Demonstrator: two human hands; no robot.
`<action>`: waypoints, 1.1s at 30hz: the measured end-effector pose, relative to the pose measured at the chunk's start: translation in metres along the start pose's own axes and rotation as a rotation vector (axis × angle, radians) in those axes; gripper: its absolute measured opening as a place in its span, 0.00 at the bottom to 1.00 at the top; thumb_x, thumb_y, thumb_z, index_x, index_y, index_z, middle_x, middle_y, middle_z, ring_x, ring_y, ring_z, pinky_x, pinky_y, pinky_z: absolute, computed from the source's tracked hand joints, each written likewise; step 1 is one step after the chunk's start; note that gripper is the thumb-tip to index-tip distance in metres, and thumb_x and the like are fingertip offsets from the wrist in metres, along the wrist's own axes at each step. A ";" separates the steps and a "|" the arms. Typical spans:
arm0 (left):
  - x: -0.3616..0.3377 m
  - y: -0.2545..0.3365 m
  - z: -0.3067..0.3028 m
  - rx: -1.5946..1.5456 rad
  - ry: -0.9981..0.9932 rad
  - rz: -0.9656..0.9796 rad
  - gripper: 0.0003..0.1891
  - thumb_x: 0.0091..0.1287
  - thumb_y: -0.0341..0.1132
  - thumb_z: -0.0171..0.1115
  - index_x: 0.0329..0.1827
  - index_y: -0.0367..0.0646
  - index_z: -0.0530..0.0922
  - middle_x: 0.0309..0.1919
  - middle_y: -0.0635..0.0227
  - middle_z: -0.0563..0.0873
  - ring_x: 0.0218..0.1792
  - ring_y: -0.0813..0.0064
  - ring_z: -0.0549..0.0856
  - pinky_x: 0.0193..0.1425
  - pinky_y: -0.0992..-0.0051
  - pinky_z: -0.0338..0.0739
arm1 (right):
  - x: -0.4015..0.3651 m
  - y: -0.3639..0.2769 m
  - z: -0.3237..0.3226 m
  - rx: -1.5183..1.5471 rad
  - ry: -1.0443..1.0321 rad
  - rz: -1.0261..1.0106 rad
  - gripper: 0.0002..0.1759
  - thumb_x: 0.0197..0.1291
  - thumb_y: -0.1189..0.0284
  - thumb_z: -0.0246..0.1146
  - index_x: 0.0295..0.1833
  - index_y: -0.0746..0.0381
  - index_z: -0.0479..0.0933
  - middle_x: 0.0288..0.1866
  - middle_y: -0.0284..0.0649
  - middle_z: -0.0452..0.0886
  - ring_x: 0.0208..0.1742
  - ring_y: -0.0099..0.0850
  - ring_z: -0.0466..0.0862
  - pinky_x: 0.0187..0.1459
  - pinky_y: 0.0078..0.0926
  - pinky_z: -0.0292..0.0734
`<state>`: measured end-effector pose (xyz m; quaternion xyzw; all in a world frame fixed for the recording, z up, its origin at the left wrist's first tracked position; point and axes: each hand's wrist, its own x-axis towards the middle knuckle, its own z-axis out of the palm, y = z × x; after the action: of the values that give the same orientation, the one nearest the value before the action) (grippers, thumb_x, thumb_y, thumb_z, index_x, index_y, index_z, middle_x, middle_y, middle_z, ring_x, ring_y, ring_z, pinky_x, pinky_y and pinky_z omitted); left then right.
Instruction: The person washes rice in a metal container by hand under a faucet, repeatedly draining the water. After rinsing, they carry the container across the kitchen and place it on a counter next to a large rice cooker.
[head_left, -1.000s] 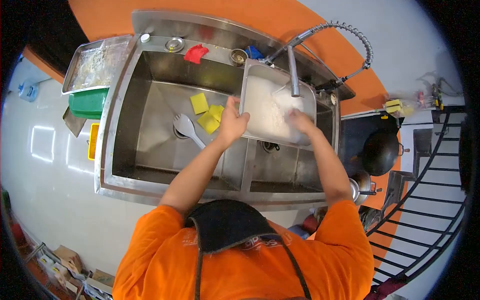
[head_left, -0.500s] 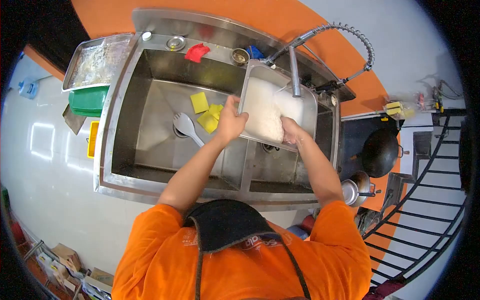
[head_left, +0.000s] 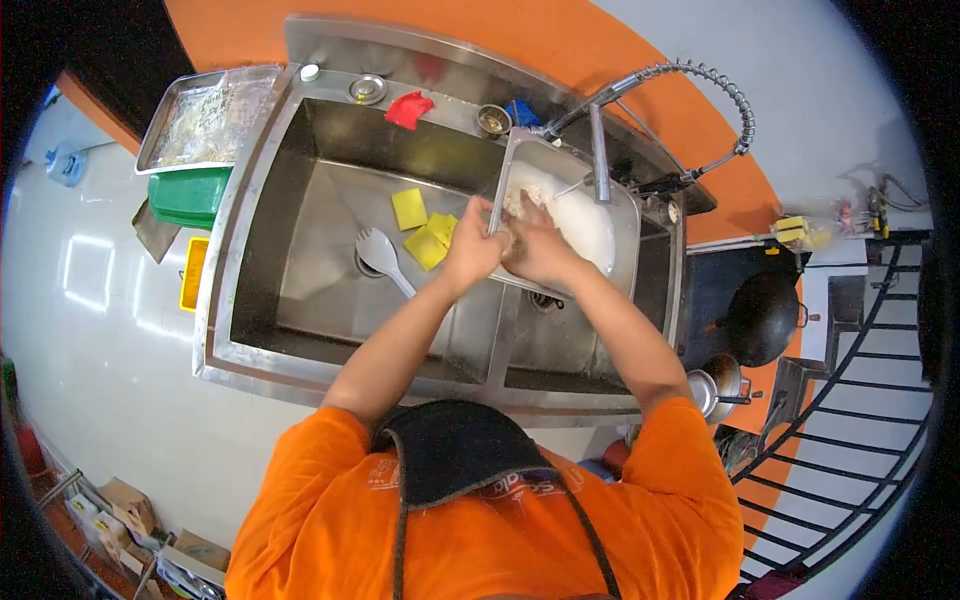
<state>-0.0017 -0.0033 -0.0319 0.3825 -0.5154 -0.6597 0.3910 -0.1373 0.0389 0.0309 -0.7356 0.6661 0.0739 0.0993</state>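
Note:
A rectangular metal pan (head_left: 626,245) rests across the right part of the sink, holding white grains that look like rice (head_left: 530,186) in cloudy white water (head_left: 583,228). My left hand (head_left: 474,246) grips the pan's left rim, thumb toward the inside. Inside the pan, my right hand (head_left: 545,248) lies palm down on the rice at the left side, its fingers stretched and partly sunk in the grains. The faucet spout (head_left: 601,160) hangs over the pan, and a thin stream seems to enter the water.
In the left sink basin (head_left: 310,290) lie several yellow sponge pads (head_left: 409,209) and a pale serving spoon (head_left: 379,252). A red cloth (head_left: 408,110), a small metal cup (head_left: 492,121) and a blue cloth (head_left: 521,112) sit on the back ledge. A wok (head_left: 762,318) stands at right.
My right hand has moved left through the pan, from the near right part to the rice beside the left rim. Cloudy water now covers the right side. My left hand keeps its hold.

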 end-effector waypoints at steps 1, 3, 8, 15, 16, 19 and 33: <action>-0.002 0.006 -0.002 0.050 0.009 0.022 0.18 0.51 0.28 0.57 0.46 0.40 0.66 0.16 0.68 0.72 0.18 0.76 0.72 0.23 0.73 0.67 | 0.005 -0.006 0.004 -0.022 -0.039 0.059 0.49 0.43 0.52 0.68 0.70 0.51 0.55 0.72 0.56 0.46 0.64 0.63 0.60 0.57 0.56 0.66; -0.004 0.009 -0.003 0.100 0.022 0.040 0.19 0.51 0.28 0.57 0.46 0.40 0.66 0.16 0.68 0.72 0.17 0.76 0.72 0.23 0.73 0.66 | 0.012 -0.012 0.012 -0.065 -0.119 0.176 0.51 0.40 0.51 0.69 0.71 0.46 0.53 0.74 0.54 0.38 0.64 0.68 0.58 0.56 0.60 0.67; 0.000 -0.005 -0.001 0.063 0.013 0.012 0.19 0.51 0.28 0.58 0.46 0.40 0.66 0.15 0.68 0.72 0.17 0.77 0.70 0.22 0.72 0.65 | 0.016 0.002 0.008 -0.048 -0.123 0.181 0.44 0.42 0.60 0.68 0.68 0.45 0.59 0.71 0.54 0.48 0.59 0.64 0.66 0.52 0.49 0.74; -0.005 0.008 0.002 0.119 0.023 0.114 0.22 0.50 0.28 0.61 0.49 0.39 0.65 0.21 0.66 0.74 0.21 0.74 0.73 0.26 0.72 0.69 | 0.020 0.036 0.017 -0.153 -0.068 0.264 0.23 0.46 0.64 0.62 0.53 0.49 0.75 0.62 0.46 0.67 0.51 0.53 0.75 0.48 0.44 0.76; -0.003 0.001 0.008 0.075 0.031 0.187 0.23 0.49 0.28 0.62 0.49 0.39 0.65 0.23 0.65 0.75 0.22 0.74 0.74 0.28 0.72 0.71 | 0.022 0.048 0.020 -0.178 -0.132 0.269 0.22 0.46 0.65 0.62 0.52 0.52 0.76 0.57 0.49 0.71 0.51 0.49 0.76 0.48 0.43 0.76; -0.002 -0.036 0.009 -0.004 -0.060 0.135 0.31 0.50 0.30 0.64 0.57 0.38 0.61 0.46 0.58 0.70 0.43 0.67 0.70 0.47 0.68 0.67 | 0.027 0.117 0.071 -0.195 -0.097 0.307 0.18 0.51 0.69 0.57 0.49 0.60 0.76 0.49 0.51 0.78 0.53 0.44 0.76 0.52 0.40 0.72; -0.010 0.007 0.005 -0.001 0.068 0.231 0.18 0.48 0.25 0.55 0.44 0.38 0.63 0.25 0.52 0.75 0.30 0.55 0.77 0.34 0.60 0.68 | -0.003 0.121 0.057 -0.091 -0.212 0.242 0.51 0.36 0.65 0.71 0.67 0.66 0.55 0.59 0.59 0.68 0.67 0.48 0.61 0.68 0.37 0.52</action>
<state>-0.0012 0.0061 -0.0228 0.3425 -0.5420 -0.5973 0.4818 -0.2571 0.0445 -0.0295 -0.6418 0.7316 0.1926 0.1257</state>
